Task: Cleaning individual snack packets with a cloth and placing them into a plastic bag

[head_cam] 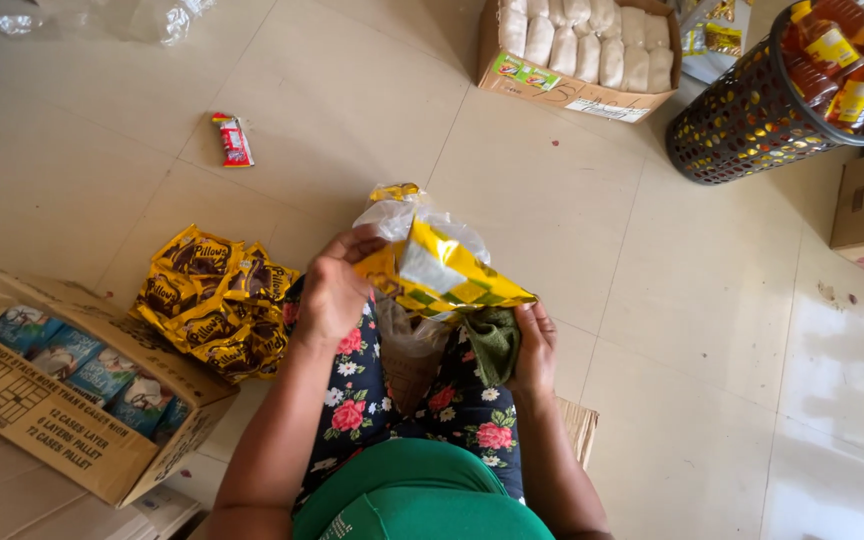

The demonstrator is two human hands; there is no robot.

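Note:
My left hand (332, 290) grips the left edge of a yellow and silver foil bag (442, 268), held over my lap. My right hand (534, 345) holds the bag's lower right corner from beneath, next to a dark green cloth (494, 342) on my knee. The bag's top is crumpled, with clear plastic showing. A thin clear plastic bag (410, 345) hangs below it between my knees. I sit in a floral skirt and a green top.
A pile of yellow snack packets (214, 300) lies on the tiled floor left of my knee. An open cardboard box (62, 385) with blue packets sits at lower left. Farther off are a red wrapper (235, 140), a box of white bags (587, 45) and a black basket of bottles (762, 110).

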